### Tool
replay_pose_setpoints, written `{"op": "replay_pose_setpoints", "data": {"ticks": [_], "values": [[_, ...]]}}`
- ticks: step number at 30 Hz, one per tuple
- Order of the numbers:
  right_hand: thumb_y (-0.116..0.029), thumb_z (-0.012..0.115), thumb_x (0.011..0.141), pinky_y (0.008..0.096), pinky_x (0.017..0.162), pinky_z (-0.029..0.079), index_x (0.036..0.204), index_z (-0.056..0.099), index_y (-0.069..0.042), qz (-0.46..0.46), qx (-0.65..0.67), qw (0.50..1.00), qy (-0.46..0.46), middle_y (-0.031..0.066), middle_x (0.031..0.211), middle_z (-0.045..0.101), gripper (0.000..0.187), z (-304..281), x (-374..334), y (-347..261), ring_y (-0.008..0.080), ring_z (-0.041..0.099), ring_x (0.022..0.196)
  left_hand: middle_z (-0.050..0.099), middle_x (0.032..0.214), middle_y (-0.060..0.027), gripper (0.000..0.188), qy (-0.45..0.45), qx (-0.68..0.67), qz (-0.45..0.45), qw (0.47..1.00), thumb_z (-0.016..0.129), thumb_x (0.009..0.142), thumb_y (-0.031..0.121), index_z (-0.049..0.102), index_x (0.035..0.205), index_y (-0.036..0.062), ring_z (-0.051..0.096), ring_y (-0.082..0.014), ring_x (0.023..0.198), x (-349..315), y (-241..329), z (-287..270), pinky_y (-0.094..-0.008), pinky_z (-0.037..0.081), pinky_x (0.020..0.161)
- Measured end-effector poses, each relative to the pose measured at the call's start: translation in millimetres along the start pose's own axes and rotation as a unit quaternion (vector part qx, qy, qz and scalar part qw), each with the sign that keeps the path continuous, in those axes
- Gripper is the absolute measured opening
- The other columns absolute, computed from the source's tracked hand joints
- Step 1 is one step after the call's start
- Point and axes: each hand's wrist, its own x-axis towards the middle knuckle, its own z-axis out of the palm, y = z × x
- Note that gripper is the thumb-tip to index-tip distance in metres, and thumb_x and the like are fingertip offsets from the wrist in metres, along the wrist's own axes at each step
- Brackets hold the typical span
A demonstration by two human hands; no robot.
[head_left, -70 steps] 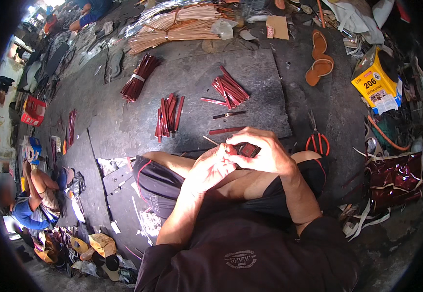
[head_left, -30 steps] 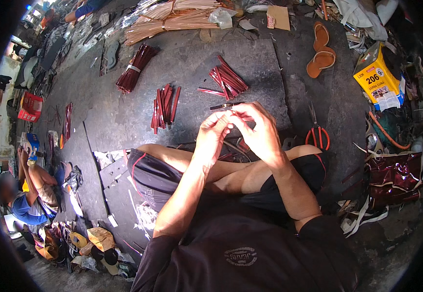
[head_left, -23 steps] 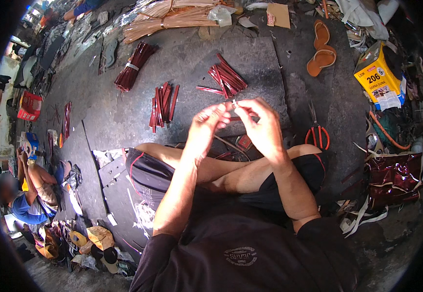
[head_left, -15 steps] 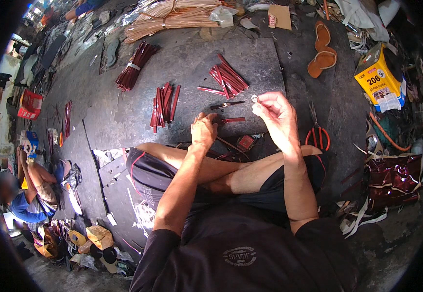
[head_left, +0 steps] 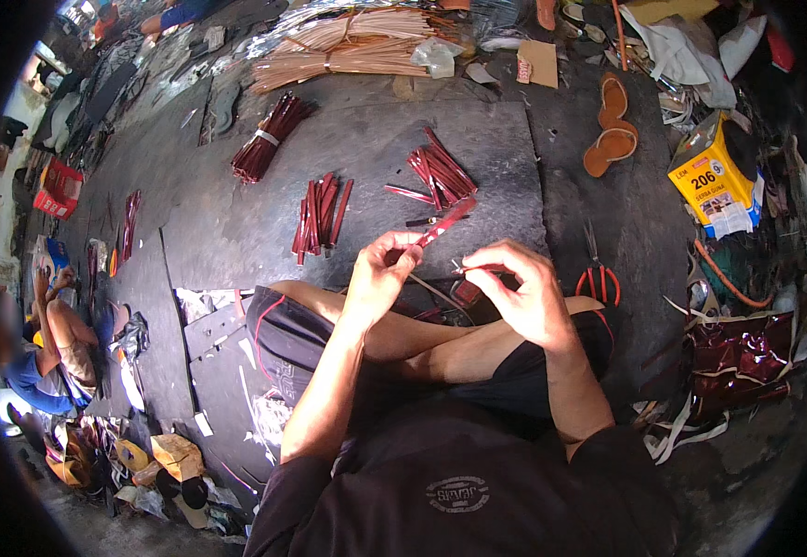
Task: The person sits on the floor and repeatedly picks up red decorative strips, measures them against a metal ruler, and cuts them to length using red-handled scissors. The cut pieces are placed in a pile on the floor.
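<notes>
We find the wearer seated, legs [head_left: 413,345] crossed, both hands raised just beyond the shins. The left hand [head_left: 377,278] is closed, thumb against fingers, gripping one end of a red strip [head_left: 448,223]; the strip's free end slants up and to the right, away from the wearer. The right hand [head_left: 518,290] pinches a small shiny piece [head_left: 459,266] between thumb and forefinger. The piece is too small for us to identify. The two hands are near each other, not touching.

We note scissors [head_left: 598,281] with red handles beside the right knee, blades pointing away. Ahead lies a dark board [head_left: 376,130]. On it, a dark strip [head_left: 418,223] is partly hidden behind the held one. Beyond, we record a loose left pile [head_left: 322,218] and a right pile [head_left: 441,169] of red strips, then a bundle [head_left: 257,156] of them tied with a pale band.

Two brown sandals [head_left: 611,144] lie right of the board. Farthest off, we see tan strips [head_left: 343,60], tied and stacked, with a cardboard piece [head_left: 539,65] to their right.
</notes>
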Motion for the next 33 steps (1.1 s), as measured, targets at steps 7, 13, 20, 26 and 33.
{"op": "replay_pose_setpoints", "data": {"ticks": [7, 13, 20, 26, 33], "values": [[0.000, 0.069, 0.084, 0.0326, 0.068, 0.053, 0.098, 0.067, -0.005, -0.050, -0.006, 0.999, 0.020, 0.0094, 0.091, 0.066, 0.015, 21, 1, -18, 0.0226, 0.067, 0.082, 0.063, 0.096, -0.0025, 0.020, 0.067, -0.047, 0.081, 0.993, 0.062, 0.092, 0.006, 0.068, 0.111, 0.0014, 0.059, -0.0080, 0.087, -50, 36, 2, -0.0225, 0.048, 0.080], [0.001, 0.070, 0.083, 0.0324, 0.069, 0.053, 0.098, 0.066, -0.005, -0.078, -0.009, 0.996, 0.035, 0.0092, 0.093, 0.067, 0.017, 26, 1, -20, 0.0226, 0.067, 0.083, 0.059, 0.089, -0.0030, 0.021, 0.109, 0.022, 0.130, 0.985, 0.063, 0.090, 0.004, 0.070, 0.110, 0.0031, 0.057, -0.0080, 0.079, -60, 55, 5, -0.0229, 0.048, 0.075], [0.001, 0.070, 0.083, 0.0327, 0.069, 0.054, 0.098, 0.066, -0.005, -0.084, -0.004, 0.996, 0.040, 0.0094, 0.093, 0.067, 0.016, 26, 2, -22, 0.0226, 0.067, 0.084, 0.059, 0.086, -0.0041, 0.021, 0.124, 0.052, 0.189, 0.973, 0.064, 0.089, 0.003, 0.070, 0.109, 0.0027, 0.057, -0.0085, 0.074, -62, 54, 9, -0.0231, 0.048, 0.069], [0.005, 0.071, 0.081, 0.0302, 0.073, 0.054, 0.094, 0.066, -0.001, -0.073, -0.012, 0.997, 0.031, 0.0095, 0.092, 0.068, 0.015, 24, 1, -28, 0.0200, 0.068, 0.083, 0.061, 0.092, -0.0062, 0.021, 0.123, 0.053, 0.171, 0.976, 0.064, 0.089, 0.005, 0.070, 0.108, 0.0033, 0.060, -0.0138, 0.085, -69, 59, 12, -0.0268, 0.048, 0.078], [0.002, 0.069, 0.084, 0.0301, 0.066, 0.053, 0.097, 0.066, -0.003, 0.022, 0.118, 0.993, 0.021, 0.0092, 0.091, 0.067, 0.014, 27, -4, -20, 0.0200, 0.068, 0.081, 0.061, 0.093, -0.0076, 0.024, 0.127, 0.109, 0.224, 0.960, 0.065, 0.085, 0.001, 0.070, 0.108, 0.0041, 0.062, -0.0178, 0.086, -70, 59, 13, -0.0291, 0.049, 0.079]]}}
